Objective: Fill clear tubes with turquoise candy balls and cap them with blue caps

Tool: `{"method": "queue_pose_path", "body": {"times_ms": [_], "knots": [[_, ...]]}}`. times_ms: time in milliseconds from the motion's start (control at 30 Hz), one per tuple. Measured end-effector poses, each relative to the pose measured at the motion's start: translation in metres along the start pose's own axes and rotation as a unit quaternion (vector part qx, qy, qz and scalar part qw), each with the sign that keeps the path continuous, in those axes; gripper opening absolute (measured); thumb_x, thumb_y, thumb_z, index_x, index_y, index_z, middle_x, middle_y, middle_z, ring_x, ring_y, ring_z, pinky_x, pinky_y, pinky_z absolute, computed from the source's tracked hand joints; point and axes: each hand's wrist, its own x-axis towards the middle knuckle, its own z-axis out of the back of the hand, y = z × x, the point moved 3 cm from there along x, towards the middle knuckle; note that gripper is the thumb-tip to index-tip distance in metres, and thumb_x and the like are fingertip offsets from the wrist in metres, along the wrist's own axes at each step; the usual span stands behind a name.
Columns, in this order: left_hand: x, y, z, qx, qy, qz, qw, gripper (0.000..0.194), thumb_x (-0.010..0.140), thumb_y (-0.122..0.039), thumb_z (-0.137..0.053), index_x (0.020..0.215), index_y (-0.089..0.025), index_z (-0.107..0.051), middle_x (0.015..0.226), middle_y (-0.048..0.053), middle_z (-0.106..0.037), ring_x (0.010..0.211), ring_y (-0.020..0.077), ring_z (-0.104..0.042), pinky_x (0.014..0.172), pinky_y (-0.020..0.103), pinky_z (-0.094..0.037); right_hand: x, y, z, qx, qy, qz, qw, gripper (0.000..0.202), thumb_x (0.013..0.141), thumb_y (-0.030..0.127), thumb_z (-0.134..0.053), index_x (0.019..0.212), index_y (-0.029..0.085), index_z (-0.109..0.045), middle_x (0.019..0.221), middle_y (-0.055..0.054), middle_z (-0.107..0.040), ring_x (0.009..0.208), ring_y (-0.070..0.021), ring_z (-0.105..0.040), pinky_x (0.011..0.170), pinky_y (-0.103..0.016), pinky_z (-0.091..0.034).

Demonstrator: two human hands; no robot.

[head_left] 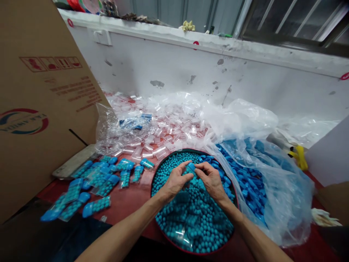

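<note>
Over a round tub point(236, 203) of teal beads point(201, 218), my two hands meet at a small blue-capped container. My left hand point(176, 180) is closed around its body, which the fingers mostly hide. With thumb and fingertips, my right hand point(211, 180) pinches the blue cap point(191, 167) on top. Loose blue caps point(215, 163) lie among the beads at the tub's far right side. A clear container point(183, 238) rests on the beads near the front rim.
Several bead-filled containers point(102, 205) lie on the red table point(122, 209) at left. Clear empty containers point(174, 127) are heaped behind the tub. To the right, a plastic bag point(289, 196) holds blue caps. A cardboard box point(49, 94) stands at left, before the white wall point(174, 72).
</note>
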Motion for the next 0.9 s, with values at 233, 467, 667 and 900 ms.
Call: {"method": "queue_pose_path", "body": {"times_ms": [233,467,667,900], "knots": [[0.0,0.006,-0.001,-0.046,-0.009,0.028,0.999,0.045,0.065,-0.027,-0.06,0.107,-0.014,-0.05,0.065,-0.003,-0.053,0.045,0.0065,-0.049,0.043,0.019,-0.042,-0.001,0.006,-0.001,-0.053,0.013,0.08,0.995,0.013,0.076,0.025,-0.051,0.077,0.019,-0.062,0.071,-0.001,-0.056,0.067,-0.0135,-0.051,0.064,-0.026,-0.042],[0.002,0.008,0.0,0.004,-0.025,-0.006,1.0,0.052,0.066,-0.022,-0.058,0.115,-0.013,-0.046,0.058,-0.004,-0.052,0.04,0.0051,-0.044,0.038,0.017,-0.037,-0.005,-0.001,-0.004,-0.033,-0.015,0.032,0.999,0.014,0.076,0.026,-0.05,0.077,0.019,-0.062,0.072,-0.001,-0.057,0.066,-0.0132,-0.051,0.063,-0.026,-0.042],[-0.001,0.009,-0.003,-0.026,0.016,0.006,1.0,0.055,0.064,-0.015,-0.058,0.116,-0.015,-0.043,0.061,-0.005,-0.051,0.045,0.0049,-0.045,0.039,0.015,-0.037,-0.006,-0.012,-0.006,-0.008,-0.015,-0.005,1.0,0.015,0.074,0.029,-0.052,0.077,0.017,-0.061,0.071,-0.001,-0.058,0.066,-0.0139,-0.051,0.064,-0.027,-0.042],[-0.001,0.008,-0.002,-0.004,-0.001,-0.001,1.0,0.051,0.063,-0.012,-0.054,0.113,-0.014,-0.043,0.056,-0.006,-0.048,0.04,0.0052,-0.043,0.033,0.014,-0.031,-0.003,-0.009,0.0,0.046,0.052,-0.048,0.996,0.012,0.071,0.027,-0.055,0.074,0.017,-0.062,0.058,0.003,-0.052,0.051,-0.0101,-0.046,0.051,-0.023,-0.039]]}}
